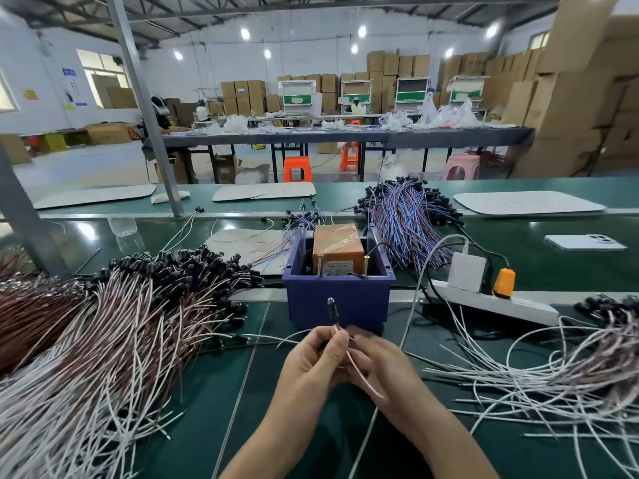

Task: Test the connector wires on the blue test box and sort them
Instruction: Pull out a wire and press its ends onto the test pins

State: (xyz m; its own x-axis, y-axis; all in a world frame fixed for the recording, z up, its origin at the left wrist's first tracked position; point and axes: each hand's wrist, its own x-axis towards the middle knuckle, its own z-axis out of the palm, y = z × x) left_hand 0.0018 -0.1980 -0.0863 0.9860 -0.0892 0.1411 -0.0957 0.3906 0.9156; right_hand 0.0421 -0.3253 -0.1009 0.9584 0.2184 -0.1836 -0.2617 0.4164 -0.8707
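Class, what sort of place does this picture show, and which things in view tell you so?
Most likely a factory assembly hall. Heaps of connector wires lie on the green workbench, a blue test box stands in the middle, and stacked cardboard cartons fill the background.

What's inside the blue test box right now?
The blue test box holds an orange block with a label on its near face, two brass posts in front of it and black leads. Its front wall hides the floor beneath.
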